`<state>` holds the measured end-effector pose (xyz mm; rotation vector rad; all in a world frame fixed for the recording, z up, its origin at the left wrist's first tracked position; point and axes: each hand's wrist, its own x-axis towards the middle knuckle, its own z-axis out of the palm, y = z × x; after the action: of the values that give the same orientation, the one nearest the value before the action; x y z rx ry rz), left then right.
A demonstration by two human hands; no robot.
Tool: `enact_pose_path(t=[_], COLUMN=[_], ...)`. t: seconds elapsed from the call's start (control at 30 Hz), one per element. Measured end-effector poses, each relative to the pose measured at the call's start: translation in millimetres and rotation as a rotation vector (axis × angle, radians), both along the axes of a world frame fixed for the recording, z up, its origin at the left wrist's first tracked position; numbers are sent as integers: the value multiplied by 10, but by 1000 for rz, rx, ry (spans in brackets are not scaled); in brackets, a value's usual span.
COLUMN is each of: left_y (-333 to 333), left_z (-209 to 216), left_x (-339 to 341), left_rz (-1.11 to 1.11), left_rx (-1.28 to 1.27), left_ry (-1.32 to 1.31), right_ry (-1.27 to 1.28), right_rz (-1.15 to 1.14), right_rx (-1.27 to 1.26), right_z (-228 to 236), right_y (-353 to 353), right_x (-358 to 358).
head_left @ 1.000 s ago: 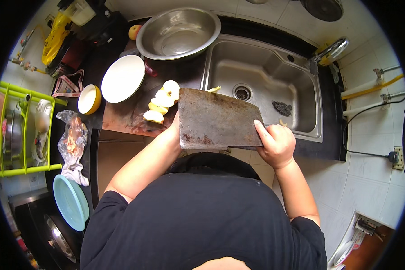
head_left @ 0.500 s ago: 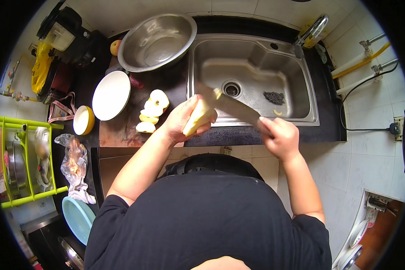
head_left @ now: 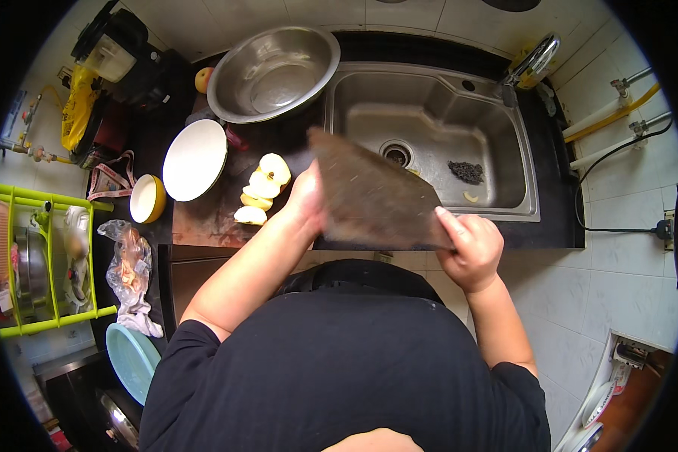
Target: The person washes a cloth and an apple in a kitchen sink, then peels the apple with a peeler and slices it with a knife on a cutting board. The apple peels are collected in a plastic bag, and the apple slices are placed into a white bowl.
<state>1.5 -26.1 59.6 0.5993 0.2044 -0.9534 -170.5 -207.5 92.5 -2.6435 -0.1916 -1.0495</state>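
My right hand (head_left: 472,248) grips the handle of a broad, dark-bladed cleaver (head_left: 377,197), blurred by motion. Its blade is turned flat toward me over the counter edge by the sink. Behind the blade's left end is my left hand (head_left: 306,197), with its fingers mostly hidden. The pale piece of apple that it held a moment ago is out of sight behind the cleaver. Left of that hand, several cut apple pieces (head_left: 267,181), pale with some skin and core showing, lie in a row on a brown cutting board (head_left: 196,226).
The steel sink (head_left: 429,205) holds a dark scouring pad (head_left: 465,172) and a peel scrap (head_left: 471,197). A large metal basin (head_left: 226,98), white plate (head_left: 194,160), yellow bowl (head_left: 157,200) and whole apple (head_left: 203,80) stand left. A green rack (head_left: 53,331) and blue basin (head_left: 132,365) are farther left.
The cleaver has swung from nearly edge-on to flat, and its blade now covers the apple piece and my left fingers. The view has shifted slightly.
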Motion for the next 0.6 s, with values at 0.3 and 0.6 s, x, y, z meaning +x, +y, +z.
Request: enact_pose_path(t=[0.3, 0.6], left_y=[264, 169], left_z=[152, -211], left_x=[-107, 21], left_rz=[-321, -253], left_rx=[-712, -425], left_ry=[27, -28], right_ry=[-27, 17], right_rz=[103, 93], right_rx=[-191, -196], right_z=[70, 16], right_y=[122, 54], right_x=[115, 150])
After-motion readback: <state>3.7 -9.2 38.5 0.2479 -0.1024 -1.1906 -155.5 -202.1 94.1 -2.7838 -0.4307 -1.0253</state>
